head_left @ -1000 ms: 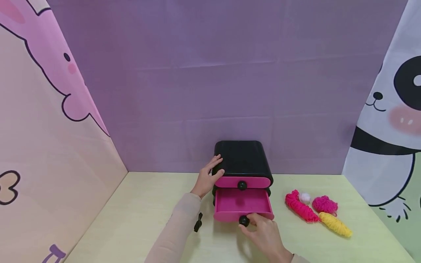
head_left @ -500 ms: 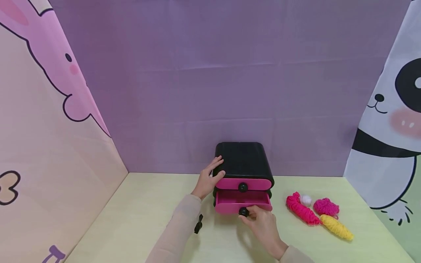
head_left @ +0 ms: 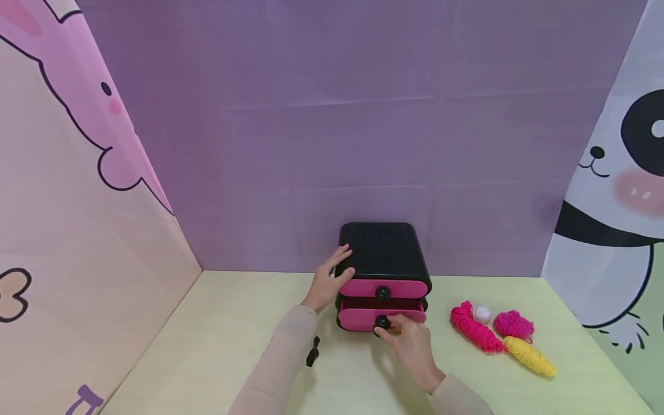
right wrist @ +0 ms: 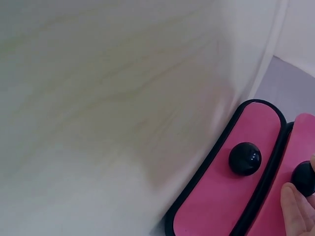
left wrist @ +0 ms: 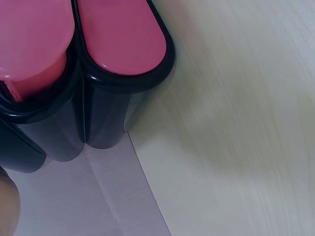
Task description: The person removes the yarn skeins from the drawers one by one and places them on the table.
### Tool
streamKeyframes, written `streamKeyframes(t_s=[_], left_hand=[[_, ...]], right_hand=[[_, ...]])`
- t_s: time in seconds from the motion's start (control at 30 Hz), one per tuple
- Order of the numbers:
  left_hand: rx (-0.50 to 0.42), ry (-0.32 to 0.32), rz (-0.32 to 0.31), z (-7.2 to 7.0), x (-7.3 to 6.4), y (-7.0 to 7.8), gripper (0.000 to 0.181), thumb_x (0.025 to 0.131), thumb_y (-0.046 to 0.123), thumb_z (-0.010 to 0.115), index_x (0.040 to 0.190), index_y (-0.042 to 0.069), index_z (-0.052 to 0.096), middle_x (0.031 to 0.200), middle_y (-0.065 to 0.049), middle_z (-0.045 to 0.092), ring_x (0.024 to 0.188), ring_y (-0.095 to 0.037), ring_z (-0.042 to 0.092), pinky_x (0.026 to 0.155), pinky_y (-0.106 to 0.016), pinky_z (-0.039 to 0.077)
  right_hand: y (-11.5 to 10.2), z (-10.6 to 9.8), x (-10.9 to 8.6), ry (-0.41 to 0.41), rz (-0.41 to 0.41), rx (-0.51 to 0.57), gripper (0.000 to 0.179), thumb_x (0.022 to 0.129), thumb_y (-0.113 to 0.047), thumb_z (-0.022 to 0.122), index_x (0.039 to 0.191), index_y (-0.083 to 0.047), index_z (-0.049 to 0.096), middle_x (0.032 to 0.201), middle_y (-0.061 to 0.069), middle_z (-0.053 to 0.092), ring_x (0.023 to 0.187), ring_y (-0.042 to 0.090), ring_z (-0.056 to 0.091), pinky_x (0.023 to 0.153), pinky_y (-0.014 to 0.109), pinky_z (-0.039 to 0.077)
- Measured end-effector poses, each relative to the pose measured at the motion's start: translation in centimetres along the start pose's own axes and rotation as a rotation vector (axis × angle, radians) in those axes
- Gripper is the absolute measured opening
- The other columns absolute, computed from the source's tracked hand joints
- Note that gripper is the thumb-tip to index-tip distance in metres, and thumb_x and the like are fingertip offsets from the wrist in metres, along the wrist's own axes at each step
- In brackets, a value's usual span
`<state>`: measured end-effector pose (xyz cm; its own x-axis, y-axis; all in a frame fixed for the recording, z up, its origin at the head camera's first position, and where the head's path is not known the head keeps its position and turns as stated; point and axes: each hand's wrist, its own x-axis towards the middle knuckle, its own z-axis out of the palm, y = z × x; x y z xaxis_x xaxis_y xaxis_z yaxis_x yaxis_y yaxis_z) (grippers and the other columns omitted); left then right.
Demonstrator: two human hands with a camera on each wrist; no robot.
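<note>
A black cabinet (head_left: 384, 248) with pink drawers stands near the back wall. My left hand (head_left: 328, 283) rests on its upper left edge, fingers spread over the top. My right hand (head_left: 413, 344) pinches the round black knob (head_left: 381, 323) of the second drawer (head_left: 358, 318) between thumb and fingers. That drawer sticks out slightly, leaving a dark gap over its front. Flush in the cabinet is the top drawer (head_left: 358, 287). The right wrist view shows the lowest drawer (right wrist: 211, 206) fully in, with its own knob (right wrist: 244, 159).
To the right lie a hot pink yarn bundle (head_left: 474, 327), a small white ball (head_left: 482, 314), a magenta yarn bundle (head_left: 513, 325) and a yellow one (head_left: 530, 357). A small black object (head_left: 313, 351) is beside my left sleeve. A purple backdrop (head_left: 321, 144) closes off the back.
My right hand has pushed the second drawer inward by its knob, from well out to slightly out. The left hand has stayed on the cabinet.
</note>
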<state>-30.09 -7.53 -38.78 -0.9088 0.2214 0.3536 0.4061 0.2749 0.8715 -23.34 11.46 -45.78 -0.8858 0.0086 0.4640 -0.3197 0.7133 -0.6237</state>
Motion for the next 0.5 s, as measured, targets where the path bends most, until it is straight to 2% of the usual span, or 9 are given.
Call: streamKeyframes(t_s=[0.2, 0.5], left_hand=[[-0.007, 0.017, 0.002, 0.5, 1.1, -3.3, 0.049, 0.09, 0.028, 0.058, 0.136, 0.02, 0.045, 0.148, 0.012, 0.03, 0.141, -0.009, 0.015, 0.114, -0.046, 0.015], [0.004, 0.034, -0.003, 0.4, 1.1, -3.3, 0.048, 0.09, 0.03, 0.058, 0.136, 0.023, 0.046, 0.146, 0.016, 0.031, 0.14, -0.005, 0.017, 0.113, -0.045, 0.018]], right_hand=[[0.1, 0.2, 0.6, -0.005, 0.031, 0.038, 0.03, 0.074, -0.025, 0.075, 0.092, -0.001, 0.071, 0.077, 0.006, 0.071, 0.068, 0.014, 0.067, 0.071, 0.04, 0.052], [0.4, 0.7, 1.2, 0.012, 0.008, 0.025, 0.029, 0.074, -0.024, 0.075, 0.092, -0.001, 0.071, 0.077, 0.007, 0.071, 0.068, 0.014, 0.067, 0.071, 0.042, 0.052]])
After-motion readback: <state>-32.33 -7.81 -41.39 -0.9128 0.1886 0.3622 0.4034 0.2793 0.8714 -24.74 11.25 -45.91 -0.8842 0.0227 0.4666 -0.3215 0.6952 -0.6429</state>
